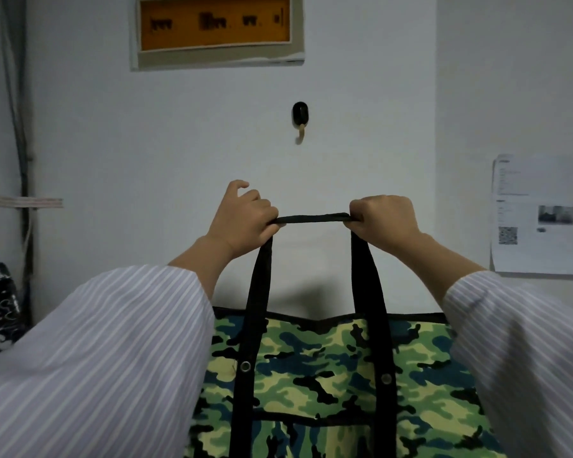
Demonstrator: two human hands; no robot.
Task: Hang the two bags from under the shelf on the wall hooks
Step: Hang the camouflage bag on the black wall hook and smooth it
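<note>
- Nearest, at 6 o'clock, hangs the camouflage bag [328, 375], its body between two striped sleeves [90, 352] that come in from 7 and 5 o'clock.
- Its black straps [311, 219] rise from the bag's top edge and are pulled into a level span between the fists, just below the middle of the view.
- The left hand [242, 219] is clenched on the strap's left end, with two fingers lifted loose; the right hand [382, 219] is clenched on the right end.
- Farther off, on the wall [361, 110] toward 12 o'clock of the strap, sits a dark wall hook [300, 120]; it is bare, and the strap is well below it.
- By my judgement this bag is fetched and lifted but not yet hung; the loop has yet to go up over the hook.
- No second bag or second hook shows here, so that half looks undone.
- A framed orange panel [215, 24] hangs at 12 o'clock, a printed notice [536, 216] at 3.
</note>
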